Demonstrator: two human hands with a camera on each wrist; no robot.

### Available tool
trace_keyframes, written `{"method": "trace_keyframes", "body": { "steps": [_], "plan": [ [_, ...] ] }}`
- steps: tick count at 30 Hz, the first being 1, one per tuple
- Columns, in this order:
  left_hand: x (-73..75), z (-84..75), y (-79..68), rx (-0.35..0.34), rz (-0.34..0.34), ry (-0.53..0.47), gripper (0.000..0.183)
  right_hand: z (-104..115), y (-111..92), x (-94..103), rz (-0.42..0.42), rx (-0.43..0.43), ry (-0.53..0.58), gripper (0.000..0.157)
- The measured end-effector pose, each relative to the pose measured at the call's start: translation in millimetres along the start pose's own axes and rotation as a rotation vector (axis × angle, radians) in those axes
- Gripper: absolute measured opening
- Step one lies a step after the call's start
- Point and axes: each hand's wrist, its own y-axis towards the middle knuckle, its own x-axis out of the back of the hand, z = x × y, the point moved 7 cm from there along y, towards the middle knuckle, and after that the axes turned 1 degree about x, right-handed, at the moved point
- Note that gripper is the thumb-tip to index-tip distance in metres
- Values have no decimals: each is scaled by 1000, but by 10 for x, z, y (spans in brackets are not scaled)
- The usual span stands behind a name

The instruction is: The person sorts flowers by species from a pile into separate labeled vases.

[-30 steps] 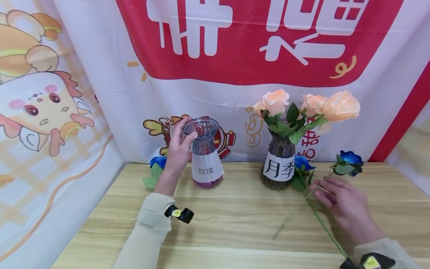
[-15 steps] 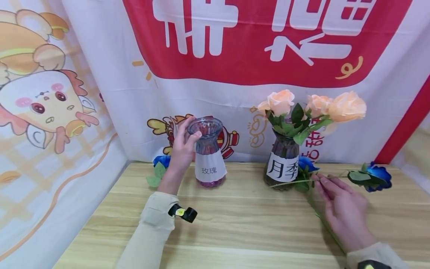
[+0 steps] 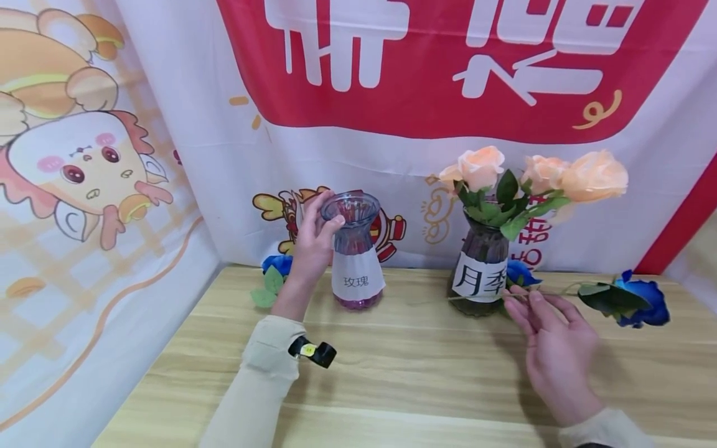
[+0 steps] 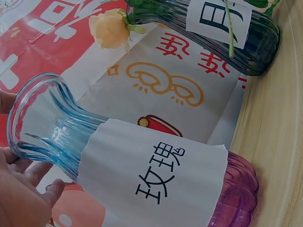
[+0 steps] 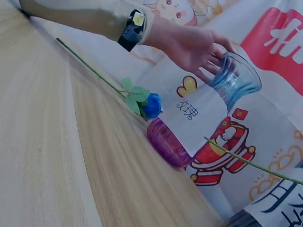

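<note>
My left hand grips the neck and rim of a clear glass vase, blue above and purple at the base, with a white paper label. The vase stands upright on the table. Between the fingertips of my right hand is pinched the stem of a blue rose. It lies level, bloom to the right, and its bare stem points left, crossing in front of a dark vase. Several peach roses fill that dark vase, which also bears a label.
Another blue rose lies on the wooden table behind my left forearm. Behind the dark vase shows a further blue rose. A printed cloth backdrop hangs along the table's back edge.
The rose in my right hand has turned from slanting to level, its bloom swinging right and its stem end rising leftward. My right hand has moved left toward the dark vase. My left hand keeps its grip.
</note>
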Motion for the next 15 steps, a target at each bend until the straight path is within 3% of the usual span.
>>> {"method": "trace_keyframes", "body": {
  "steps": [6, 15],
  "plan": [
    [-13, -9, 1, -3, 3, 4, 59, -1, -82, -182, 22, 100, -93, 24],
    [-11, -1, -4, 9, -2, -11, 58, -22, -213, -467, 54, 145, 51, 23]
  ]
}}
